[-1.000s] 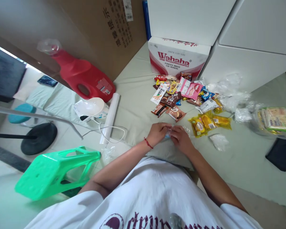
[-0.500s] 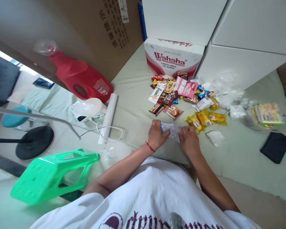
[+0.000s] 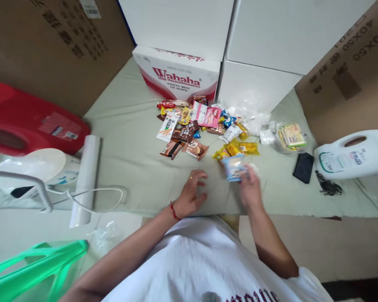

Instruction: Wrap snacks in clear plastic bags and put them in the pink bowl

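My right hand grips a light-blue snack packet by its right edge, a little blurred by motion. The packet is held just in front of several yellow-wrapped snacks and partly covers one of them. To the left, my left hand hovers near the cloth's front edge with its fingers apart and nothing in them. Beyond it lie a brown round-biscuit packet, a white snack packet and a pink packet in a mixed heap of wrapped snacks.
Behind the heap stands a Wahaha carton. Crumpled clear plastic and a bag of flat snacks lie right, near a black wallet-like item, keys and a white jug. A white roll and red jug lie left.
My left hand has come away from the clear wrapping and opened. My right hand now carries the light-blue packet up and to the right. The view has swung right.
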Demonstrator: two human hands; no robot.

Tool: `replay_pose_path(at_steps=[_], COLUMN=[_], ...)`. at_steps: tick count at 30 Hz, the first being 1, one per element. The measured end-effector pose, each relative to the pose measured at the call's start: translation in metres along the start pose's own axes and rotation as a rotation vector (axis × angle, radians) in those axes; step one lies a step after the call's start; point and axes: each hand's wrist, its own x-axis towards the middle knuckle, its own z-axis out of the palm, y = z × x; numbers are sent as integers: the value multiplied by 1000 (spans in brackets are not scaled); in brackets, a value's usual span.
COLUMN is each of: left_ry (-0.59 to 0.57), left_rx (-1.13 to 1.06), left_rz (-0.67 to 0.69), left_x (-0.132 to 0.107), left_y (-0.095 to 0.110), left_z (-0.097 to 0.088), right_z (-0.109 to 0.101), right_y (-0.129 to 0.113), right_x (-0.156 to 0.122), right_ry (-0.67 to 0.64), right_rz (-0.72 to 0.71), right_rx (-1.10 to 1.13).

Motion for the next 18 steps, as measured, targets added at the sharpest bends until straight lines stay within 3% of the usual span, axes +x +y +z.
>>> replay_pose_path(at_steps=[2, 4, 6, 8, 11, 14, 18], left_ry=[48, 98, 150, 196, 237, 228, 186], left_rx=[11, 57, 90, 114, 165, 256, 342], left_rz=[-76, -135, -178, -197, -217, -210, -139], left_x=[-12, -26, -39, -49, -56, -57, -59], left_y=[-2, -5, -10, -15, -20, -21, -20], left_z=[-12, -26, -37, -43, -43, -37, -33], right_z=[-62, -131, -187, -218, -218, -205, -207], right_y=[-5, -12, -17, -18, -12, -6, -7], right_x=[48, 107, 164, 207, 241, 253, 262], right_ry=[370, 648, 731, 667, 579, 571, 487], right_rz=[-90, -139, -11, 173, 257, 261, 214], right_rx=[-12, -85, -186, -408, -606, -799, -982])
